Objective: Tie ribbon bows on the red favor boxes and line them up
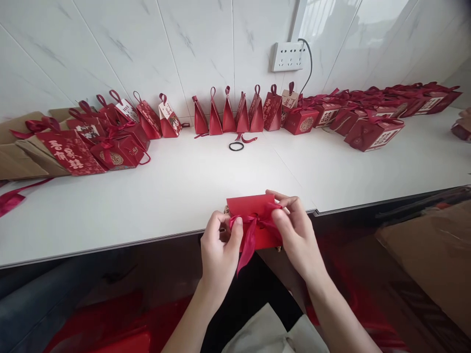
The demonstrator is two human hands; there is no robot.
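A red gift box [250, 202] is held at the front edge of the white table, partly hidden by my fingers. A crimson ribbon [250, 240] is knotted across its middle, with one tail hanging down below. My left hand [222, 242] pinches the ribbon between thumb and fingers at the box's left side. On the other side, my right hand [296, 230] has its thumb and fingers closed on the ribbon's right part, with fingers behind the box.
Several red boxes with ribbons [375, 132] crowd the table's right side. Narrow upright boxes [228, 117] line the wall, near a black ring [236, 146]. More boxes [117, 154] lean by a cardboard box [18, 152] at left. A socket strip [289, 56] is on the wall.
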